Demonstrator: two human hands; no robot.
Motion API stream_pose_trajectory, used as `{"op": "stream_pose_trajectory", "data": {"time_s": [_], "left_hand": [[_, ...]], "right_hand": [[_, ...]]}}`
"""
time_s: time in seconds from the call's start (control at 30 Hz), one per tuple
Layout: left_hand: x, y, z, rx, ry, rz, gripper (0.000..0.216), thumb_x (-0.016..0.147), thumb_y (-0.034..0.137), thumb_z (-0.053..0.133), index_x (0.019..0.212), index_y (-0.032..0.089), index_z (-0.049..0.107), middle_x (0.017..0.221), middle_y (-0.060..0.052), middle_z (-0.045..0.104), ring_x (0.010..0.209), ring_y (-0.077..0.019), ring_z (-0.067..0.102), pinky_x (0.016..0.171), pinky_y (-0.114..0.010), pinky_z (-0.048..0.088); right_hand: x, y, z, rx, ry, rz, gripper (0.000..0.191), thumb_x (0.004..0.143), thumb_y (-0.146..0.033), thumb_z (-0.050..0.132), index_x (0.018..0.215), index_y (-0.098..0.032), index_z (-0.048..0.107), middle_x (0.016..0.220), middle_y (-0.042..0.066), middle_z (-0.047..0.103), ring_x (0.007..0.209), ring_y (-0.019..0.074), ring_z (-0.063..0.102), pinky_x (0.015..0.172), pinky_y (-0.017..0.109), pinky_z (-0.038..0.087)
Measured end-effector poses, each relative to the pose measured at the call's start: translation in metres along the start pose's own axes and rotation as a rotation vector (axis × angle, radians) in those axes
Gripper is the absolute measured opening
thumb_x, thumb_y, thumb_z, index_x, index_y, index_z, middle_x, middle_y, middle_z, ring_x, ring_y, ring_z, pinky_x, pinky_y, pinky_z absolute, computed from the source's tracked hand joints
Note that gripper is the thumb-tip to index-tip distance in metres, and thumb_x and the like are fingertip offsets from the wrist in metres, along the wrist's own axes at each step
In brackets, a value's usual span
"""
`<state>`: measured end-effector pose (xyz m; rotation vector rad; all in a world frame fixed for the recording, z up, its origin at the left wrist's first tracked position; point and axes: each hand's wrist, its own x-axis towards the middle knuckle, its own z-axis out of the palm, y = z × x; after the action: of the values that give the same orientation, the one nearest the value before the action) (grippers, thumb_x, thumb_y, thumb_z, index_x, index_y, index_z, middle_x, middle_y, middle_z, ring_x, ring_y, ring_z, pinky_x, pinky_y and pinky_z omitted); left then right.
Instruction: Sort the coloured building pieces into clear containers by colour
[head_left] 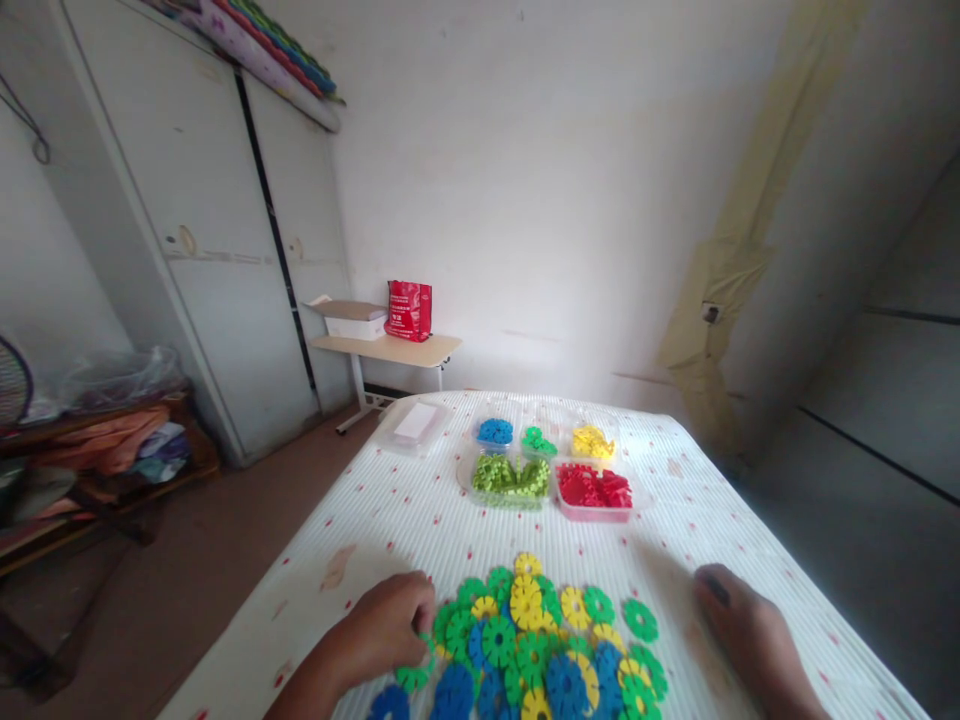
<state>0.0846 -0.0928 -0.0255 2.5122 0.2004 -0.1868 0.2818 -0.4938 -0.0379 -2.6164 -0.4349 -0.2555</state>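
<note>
A pile of flat plastic snowflake discs in green, yellow and blue lies on the white dotted tablecloth near me. My left hand rests at the pile's left edge with fingers curled onto a green disc. My right hand lies flat on the cloth to the right of the pile, fingers together, holding nothing. Farther back stand clear trays: blue pieces, green pieces, yellow pieces, light-green pieces and red pieces.
A clear lidded box sits at the table's far left corner. Beyond it stands a small side table with a red bag and a white box. A white wardrobe fills the left wall, with a cluttered shelf beside it.
</note>
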Motion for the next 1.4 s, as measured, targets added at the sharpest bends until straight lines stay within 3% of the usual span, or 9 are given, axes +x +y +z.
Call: {"op": "stream_pose_trajectory", "data": {"time_s": [0.13,0.27,0.37,0.5,0.6,0.93,1.13,1.27,1.4], "left_hand": [[0.003,-0.002,-0.008,-0.384,-0.091,0.005,0.008,0.056,0.019,0.056,0.064,0.016,0.053,0.059,0.006,0.046,0.057,-0.0094,0.039,0.051,-0.020,0.027],[0.009,0.004,-0.004,-0.566,-0.034,0.076,0.014,0.061,0.027,0.059,0.067,0.014,0.055,0.057,0.007,0.043,0.055,-0.0080,0.037,0.051,-0.020,0.027],[0.014,0.010,0.008,-0.477,0.016,0.129,0.015,0.060,0.022,0.059,0.073,0.013,0.061,0.066,0.004,0.047,0.058,-0.0083,0.040,0.053,-0.019,0.030],[0.015,0.015,0.021,-0.290,0.066,0.154,0.038,0.055,0.012,0.057,0.092,0.017,0.065,0.080,0.002,0.048,0.064,-0.0092,0.044,0.056,-0.019,0.034],[0.014,0.016,0.023,-0.216,0.069,0.181,0.039,0.054,0.008,0.053,0.089,0.019,0.065,0.080,0.002,0.047,0.067,-0.0100,0.046,0.058,-0.018,0.034],[0.009,0.025,-0.016,-0.293,0.020,0.111,0.007,0.058,0.012,0.052,0.064,0.016,0.051,0.057,0.007,0.042,0.056,-0.0082,0.041,0.049,-0.018,0.028],[0.071,0.063,-0.038,-0.613,0.061,0.049,0.017,0.069,0.026,0.065,0.071,0.013,0.055,0.053,0.007,0.048,0.043,-0.0069,0.045,0.040,-0.019,0.037],[0.122,0.095,-0.045,-0.664,0.195,0.097,0.027,0.087,0.031,0.052,0.108,0.014,0.054,0.102,-0.006,0.059,0.084,-0.0153,0.059,0.071,-0.034,0.051],[0.146,0.112,-0.047,-0.711,0.335,0.114,0.033,0.086,0.031,0.052,0.115,0.015,0.051,0.114,-0.008,0.055,0.096,-0.0196,0.057,0.080,-0.040,0.049]], "right_hand": [[0.004,-0.006,0.004,-0.014,-0.032,0.014,0.028,0.076,-0.044,0.036,0.073,-0.024,0.055,0.067,0.002,0.065,0.061,0.0193,0.061,0.057,0.026,0.043],[0.005,-0.005,0.006,-0.041,-0.028,0.022,0.027,0.076,-0.043,0.035,0.073,-0.024,0.054,0.067,0.002,0.064,0.061,0.0195,0.061,0.057,0.027,0.042],[0.005,-0.002,0.008,-0.041,-0.029,0.030,0.027,0.076,-0.043,0.035,0.074,-0.024,0.054,0.070,0.003,0.065,0.063,0.0199,0.062,0.058,0.027,0.042],[0.006,-0.001,0.009,-0.036,-0.031,0.018,0.027,0.077,-0.043,0.035,0.074,-0.024,0.054,0.070,0.003,0.065,0.064,0.0197,0.062,0.059,0.027,0.042],[0.006,-0.002,0.009,-0.031,-0.024,-0.008,0.026,0.077,-0.042,0.035,0.072,-0.024,0.054,0.068,0.002,0.065,0.063,0.0189,0.061,0.058,0.027,0.042],[0.005,-0.006,0.011,-0.103,-0.022,0.015,0.027,0.079,-0.038,0.034,0.072,-0.023,0.055,0.075,0.003,0.066,0.065,0.0182,0.060,0.058,0.026,0.040],[0.003,-0.007,0.015,-0.111,-0.010,0.008,0.026,0.081,-0.036,0.033,0.073,-0.023,0.054,0.076,0.002,0.064,0.067,0.0171,0.060,0.058,0.026,0.038],[0.003,-0.006,0.017,-0.121,0.002,0.008,0.025,0.081,-0.035,0.033,0.073,-0.023,0.053,0.075,0.002,0.064,0.064,0.0165,0.059,0.057,0.026,0.037],[0.001,-0.008,0.015,-0.103,0.023,-0.023,0.024,0.081,-0.034,0.034,0.072,-0.023,0.054,0.076,0.002,0.064,0.064,0.0162,0.059,0.057,0.025,0.038]]}}
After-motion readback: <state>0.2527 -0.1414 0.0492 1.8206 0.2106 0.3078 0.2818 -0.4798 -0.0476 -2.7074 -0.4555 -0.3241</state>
